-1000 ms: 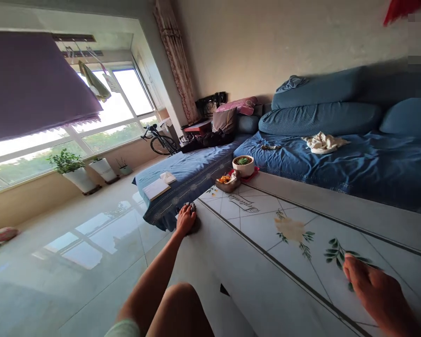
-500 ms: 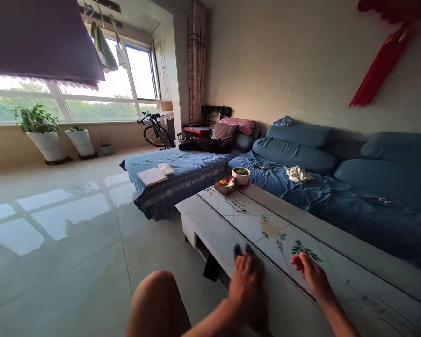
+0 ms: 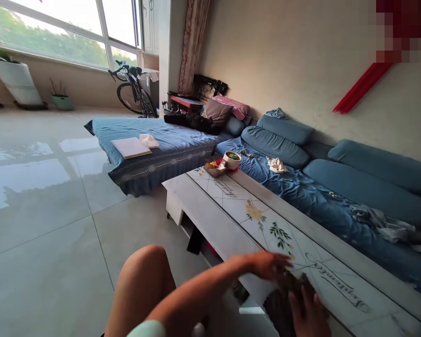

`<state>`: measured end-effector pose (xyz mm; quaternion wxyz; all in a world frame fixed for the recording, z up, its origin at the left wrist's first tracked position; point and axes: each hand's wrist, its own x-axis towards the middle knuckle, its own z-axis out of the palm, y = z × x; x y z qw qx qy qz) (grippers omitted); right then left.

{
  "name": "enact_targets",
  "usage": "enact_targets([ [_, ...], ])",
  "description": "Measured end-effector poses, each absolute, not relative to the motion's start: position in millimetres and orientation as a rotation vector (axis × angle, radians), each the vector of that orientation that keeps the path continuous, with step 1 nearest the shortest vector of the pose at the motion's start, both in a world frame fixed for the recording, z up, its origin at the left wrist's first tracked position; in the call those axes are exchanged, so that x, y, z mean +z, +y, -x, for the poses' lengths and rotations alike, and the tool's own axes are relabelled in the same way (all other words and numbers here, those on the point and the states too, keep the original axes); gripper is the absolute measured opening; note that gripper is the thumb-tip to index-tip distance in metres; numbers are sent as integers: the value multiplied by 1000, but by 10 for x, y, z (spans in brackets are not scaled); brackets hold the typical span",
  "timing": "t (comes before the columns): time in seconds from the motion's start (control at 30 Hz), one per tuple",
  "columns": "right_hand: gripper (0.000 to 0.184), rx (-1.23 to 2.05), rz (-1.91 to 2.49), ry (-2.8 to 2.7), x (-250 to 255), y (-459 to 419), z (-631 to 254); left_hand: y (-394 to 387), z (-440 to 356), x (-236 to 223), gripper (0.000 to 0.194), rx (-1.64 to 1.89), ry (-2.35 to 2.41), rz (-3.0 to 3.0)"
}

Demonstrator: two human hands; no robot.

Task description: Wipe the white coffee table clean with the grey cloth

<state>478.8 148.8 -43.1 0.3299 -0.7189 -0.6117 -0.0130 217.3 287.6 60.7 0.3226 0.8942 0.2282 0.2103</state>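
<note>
My left hand [image 3: 271,264] reaches across my body onto the near end of the white patterned coffee table [image 3: 231,206]. Its fingers are stretched out flat and smeared by motion. Just below it, a dark cloth [image 3: 280,299] lies on the tabletop. My right hand [image 3: 308,312] comes up from the bottom edge and rests on this cloth with its fingers pressed on it. My bare knee [image 3: 140,276] is in front of the table.
At the table's far end stand a white bowl [image 3: 232,159] and a brown dish of snacks [image 3: 213,167]. A blue sofa [image 3: 301,187] runs behind the table, with a white rag [image 3: 275,164] and a book [image 3: 131,147] on it. A bicycle [image 3: 131,91] leans by the window.
My view has swung right and down. My left hand has slid with the dark cloth from the table's far corner to the near end. My right hand has come onto the cloth.
</note>
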Motion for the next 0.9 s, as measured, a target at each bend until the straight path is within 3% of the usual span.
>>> enact_targets([
  [0.17, 111, -9, 2036, -1532, -496, 2047, -4393, 3605, 219, 852, 66, 667, 1655, -2019],
  [0.33, 79, 4, 1688, -1791, -438, 2873, -3460, 4037, 1800, 747, 62, 636, 2341, -1541],
  [0.5, 55, -51, 1293, -2174, -258, 3650, -1971, 4419, 1848, 476, 53, 586, 2510, -1274],
  [0.7, 29, 108, 1274, -2340, 45, 4373, -394, 4626, 1755, 274, 51, 593, 2595, -1205],
  [0.9, 37, 203, 1356, -2501, 426, 4618, 153, 4562, 1772, 317, 50, 594, 2608, -1221],
])
